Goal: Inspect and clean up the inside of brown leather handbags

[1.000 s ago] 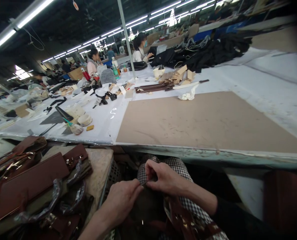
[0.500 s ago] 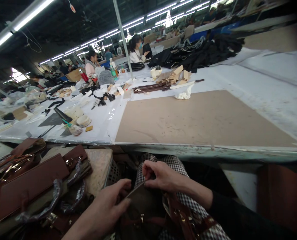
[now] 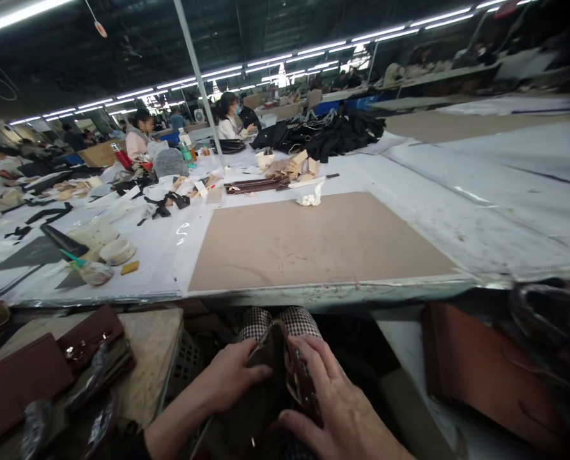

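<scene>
A dark olive handbag [image 3: 232, 427] with brown leather trim rests on my lap, over checked trousers [image 3: 300, 319]. My left hand [image 3: 232, 378] grips its upper left edge, the thumb lying on the near face and the fingertips hidden behind the rim. On the other side, my right hand [image 3: 335, 399] holds the brown leather part, fingers over the top and thumb apart on the near side. The bag's mouth shows as a narrow dark gap between both hands. Its lower end runs out of the picture.
A worktable with a tan board [image 3: 308, 246] stands ahead; a crumpled white lump [image 3: 311, 195] lies on it. Brown bags [image 3: 23, 393] are piled at left, another brown bag [image 3: 486, 370] at right. Glue tub [image 3: 117, 252] and brush sit at the table's left. Co-workers sit beyond.
My view has swung to the right. The handbag has turned more upright between my knees, and my right hand has shifted from its top edge to the leather side.
</scene>
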The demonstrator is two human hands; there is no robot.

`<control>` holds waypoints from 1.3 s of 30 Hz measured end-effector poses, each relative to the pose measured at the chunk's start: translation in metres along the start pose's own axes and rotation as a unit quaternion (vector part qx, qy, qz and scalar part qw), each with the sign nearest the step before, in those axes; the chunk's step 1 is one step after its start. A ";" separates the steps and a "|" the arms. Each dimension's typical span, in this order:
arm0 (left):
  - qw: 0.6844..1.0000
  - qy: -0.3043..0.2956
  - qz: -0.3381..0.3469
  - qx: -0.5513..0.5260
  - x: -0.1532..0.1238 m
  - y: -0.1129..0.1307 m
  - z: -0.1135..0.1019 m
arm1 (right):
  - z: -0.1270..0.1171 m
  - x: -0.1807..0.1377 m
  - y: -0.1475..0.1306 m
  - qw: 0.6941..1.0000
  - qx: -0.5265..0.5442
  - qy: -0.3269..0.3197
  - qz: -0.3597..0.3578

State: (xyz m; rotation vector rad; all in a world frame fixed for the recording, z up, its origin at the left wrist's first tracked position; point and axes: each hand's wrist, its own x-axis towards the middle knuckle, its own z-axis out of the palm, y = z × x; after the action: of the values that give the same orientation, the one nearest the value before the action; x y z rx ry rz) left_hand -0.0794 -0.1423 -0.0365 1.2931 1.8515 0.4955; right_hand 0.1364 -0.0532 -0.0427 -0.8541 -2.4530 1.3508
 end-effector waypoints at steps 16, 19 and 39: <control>0.985 -0.095 0.103 0.102 -0.037 0.032 -0.049 | -0.064 -0.040 0.054 0.950 0.285 -0.127 0.009; 0.985 -0.119 0.120 0.037 -0.029 0.044 -0.036 | -0.048 -0.043 0.063 0.967 0.251 -0.042 -0.020; 0.974 -0.079 0.200 0.070 0.005 0.033 -0.009 | -0.059 -0.041 0.056 0.993 -0.033 0.065 -0.098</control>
State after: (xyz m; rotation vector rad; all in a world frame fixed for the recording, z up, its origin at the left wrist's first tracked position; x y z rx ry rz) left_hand -0.0680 -0.1232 -0.0103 1.7627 1.5189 0.4611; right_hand 0.2172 -0.0127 -0.0532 -0.6718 -2.4190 1.1175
